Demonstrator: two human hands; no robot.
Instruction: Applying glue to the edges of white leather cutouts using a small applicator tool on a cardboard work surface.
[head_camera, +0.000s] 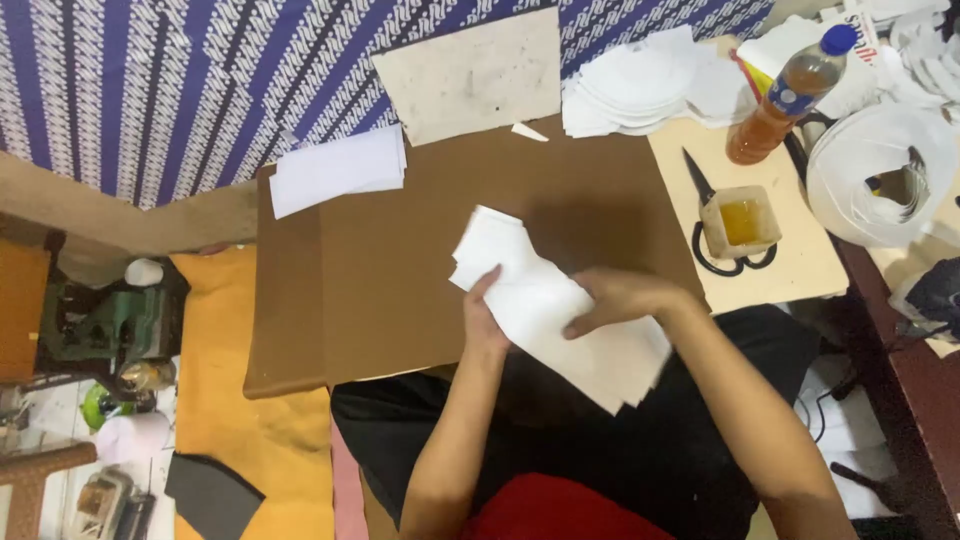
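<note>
1. Your left hand (484, 322): grip closed on the left edge of the stack of white paper sheets (560, 310), thumb on top.
2. Your right hand (620, 298): laid flat on the same stack, fingers pressing down, grip not closed round it.
3. Stack of white paper sheets: fanned, lying at the near edge of the brown board (400, 260), partly overhanging your lap.
4. Smaller white pile (338, 168): far left corner of the board, well apart.
5. Scissors (715, 225), cup of yellow liquid (740, 222), bottle (790, 95): on the pale worktop (800, 270) to your right.
</note>
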